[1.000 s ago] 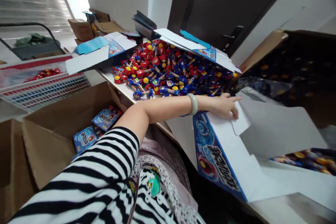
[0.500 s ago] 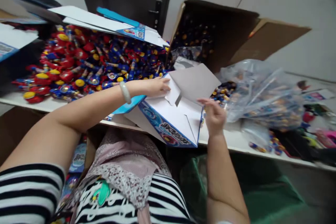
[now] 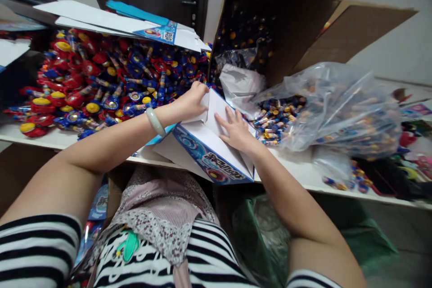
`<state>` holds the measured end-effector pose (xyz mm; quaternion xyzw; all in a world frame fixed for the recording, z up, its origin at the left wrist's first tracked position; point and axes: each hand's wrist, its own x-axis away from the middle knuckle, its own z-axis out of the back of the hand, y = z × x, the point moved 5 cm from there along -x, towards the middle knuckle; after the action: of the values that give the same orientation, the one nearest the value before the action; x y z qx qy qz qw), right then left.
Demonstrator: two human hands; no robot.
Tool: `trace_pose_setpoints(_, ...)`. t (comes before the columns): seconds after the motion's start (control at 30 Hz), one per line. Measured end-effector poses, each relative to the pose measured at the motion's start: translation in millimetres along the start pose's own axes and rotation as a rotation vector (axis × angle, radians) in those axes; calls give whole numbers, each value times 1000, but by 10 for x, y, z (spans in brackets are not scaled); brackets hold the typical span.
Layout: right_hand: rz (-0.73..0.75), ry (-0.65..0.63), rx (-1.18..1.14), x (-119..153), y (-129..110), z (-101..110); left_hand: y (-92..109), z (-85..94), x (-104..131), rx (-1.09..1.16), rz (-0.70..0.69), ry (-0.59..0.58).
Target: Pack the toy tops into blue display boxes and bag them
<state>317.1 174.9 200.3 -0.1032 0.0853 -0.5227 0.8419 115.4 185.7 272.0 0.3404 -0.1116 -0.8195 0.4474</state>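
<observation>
A printed blue-and-white cardboard display box [image 3: 212, 161] sits tilted at the table's front edge, its white inside facing up. My left hand [image 3: 193, 102], with a pale bangle on the wrist, grips the box's upper left edge at a white flap, its fingers bent over it. My right hand [image 3: 239, 131] lies with fingers spread against the white inner panel of the box. Part of the right side of the box is hidden under that hand.
Red and blue toys [image 3: 101, 83] with yellow knobs are heaped at left, under flat box blanks [image 3: 111, 24]. A big open carton [image 3: 286, 27] stands behind. Small candy-like tubes [image 3: 278, 114] and a clear plastic bag [image 3: 347, 112] lie at right. A green bag [image 3: 251, 234] is below.
My right hand has moved left from beside the box onto its inner panel, fingers spreading. The grey-backed panel now stands steeper, with its white side showing. My left hand has shifted slightly up and left.
</observation>
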Motion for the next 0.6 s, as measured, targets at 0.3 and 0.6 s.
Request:
trace_pose_setpoints(0.3,95,-22,105,1,98,-88,-112,-210,1925,671,420,-410)
trace_pose_setpoints(0.6,4,55,-81,-442,151,-64,-222,-1013,1190,1462,534,42)
